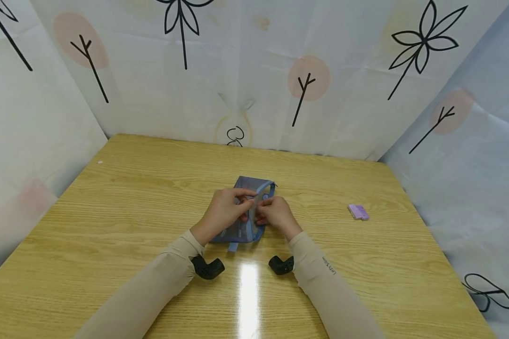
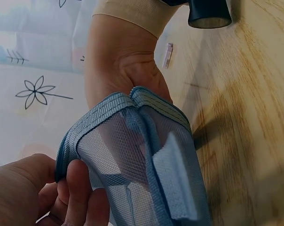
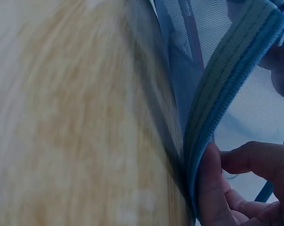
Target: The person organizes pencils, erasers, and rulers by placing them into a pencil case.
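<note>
A blue mesh zipper pouch (image 1: 250, 182) lies on the table in front of me, its zippered mouth spread apart towards the right. My left hand (image 1: 225, 207) pinches the rim of the mouth between thumb and fingers, and the left wrist view shows these fingers (image 2: 78, 190) at the zipper tape (image 2: 97, 113). On the opposite side, my right hand (image 1: 277, 214) grips the other edge of the mouth. In the right wrist view its thumb and fingers (image 3: 212, 181) sit right against the zipper tape (image 3: 226, 66). See-through mesh sides show part of the pouch's inside.
Two small purple packets (image 1: 358, 212) lie side by side on the wooden table (image 1: 152, 188), right of the pouch. A tiny white scrap (image 1: 100, 162) is near the far left edge. Patterned white cloth (image 1: 254, 94) hangs around the table's back and sides.
</note>
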Tool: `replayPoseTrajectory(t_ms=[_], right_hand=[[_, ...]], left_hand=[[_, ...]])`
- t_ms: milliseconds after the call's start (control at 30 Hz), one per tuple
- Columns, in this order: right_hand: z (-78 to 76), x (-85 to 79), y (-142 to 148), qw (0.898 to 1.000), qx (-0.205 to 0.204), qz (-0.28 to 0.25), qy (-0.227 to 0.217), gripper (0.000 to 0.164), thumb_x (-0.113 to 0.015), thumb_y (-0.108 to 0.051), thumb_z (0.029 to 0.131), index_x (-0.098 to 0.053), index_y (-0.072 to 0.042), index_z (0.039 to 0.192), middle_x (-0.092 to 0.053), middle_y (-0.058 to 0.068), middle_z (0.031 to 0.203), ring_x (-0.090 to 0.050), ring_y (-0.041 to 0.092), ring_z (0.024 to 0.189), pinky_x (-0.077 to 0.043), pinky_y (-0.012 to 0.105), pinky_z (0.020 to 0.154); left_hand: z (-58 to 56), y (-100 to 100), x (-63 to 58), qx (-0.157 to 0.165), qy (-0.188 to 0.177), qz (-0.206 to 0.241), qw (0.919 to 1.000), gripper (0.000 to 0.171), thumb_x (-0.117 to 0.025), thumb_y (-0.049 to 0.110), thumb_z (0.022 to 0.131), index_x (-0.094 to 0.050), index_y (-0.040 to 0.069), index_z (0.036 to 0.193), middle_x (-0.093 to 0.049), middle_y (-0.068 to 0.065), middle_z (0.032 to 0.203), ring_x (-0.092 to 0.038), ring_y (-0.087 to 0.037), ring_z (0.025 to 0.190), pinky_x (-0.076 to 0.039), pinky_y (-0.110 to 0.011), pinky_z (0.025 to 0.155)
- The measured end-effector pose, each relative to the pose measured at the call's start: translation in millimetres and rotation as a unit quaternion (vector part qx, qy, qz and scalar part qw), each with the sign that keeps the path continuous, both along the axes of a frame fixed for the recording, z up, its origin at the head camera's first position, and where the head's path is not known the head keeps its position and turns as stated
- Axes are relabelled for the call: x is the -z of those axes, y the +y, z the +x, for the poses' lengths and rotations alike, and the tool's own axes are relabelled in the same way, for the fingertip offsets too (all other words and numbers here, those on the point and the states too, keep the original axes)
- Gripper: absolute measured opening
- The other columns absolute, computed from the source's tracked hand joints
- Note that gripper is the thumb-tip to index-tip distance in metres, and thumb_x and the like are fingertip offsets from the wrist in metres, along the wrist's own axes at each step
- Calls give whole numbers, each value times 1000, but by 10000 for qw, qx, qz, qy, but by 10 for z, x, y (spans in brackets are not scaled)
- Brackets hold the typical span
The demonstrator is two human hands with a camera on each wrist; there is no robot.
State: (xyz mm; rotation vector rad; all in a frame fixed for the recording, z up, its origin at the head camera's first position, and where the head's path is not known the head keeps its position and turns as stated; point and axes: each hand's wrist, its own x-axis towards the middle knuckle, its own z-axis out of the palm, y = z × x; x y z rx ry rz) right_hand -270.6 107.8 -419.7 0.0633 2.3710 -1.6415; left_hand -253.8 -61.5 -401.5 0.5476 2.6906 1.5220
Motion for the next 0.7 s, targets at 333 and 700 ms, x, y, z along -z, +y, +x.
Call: replayPoseTrajectory(t_ms=[333,700], right_hand=[[55,-80,-8,9976,-529,438,59,28,-57,-8,98,-64,11,116,-71,25,101,-73,31,82,-60,36,71],[1,-345,382,9487,-668,2366,1989,21,-62,-17,97,-69,-4,112,-68,8,96,-62,21,82,-52,36,71]], left_hand=[[5,-25,10,54,12,58,10000,28,-63,18,98,-70,9,123,-68,1,74,-67,-17,54,-46,-29,44],[7,-28,-15,25,146,-21,9999,26,-63,19,97,-71,12,121,-67,3,72,-65,-11,52,-42,-26,42]])
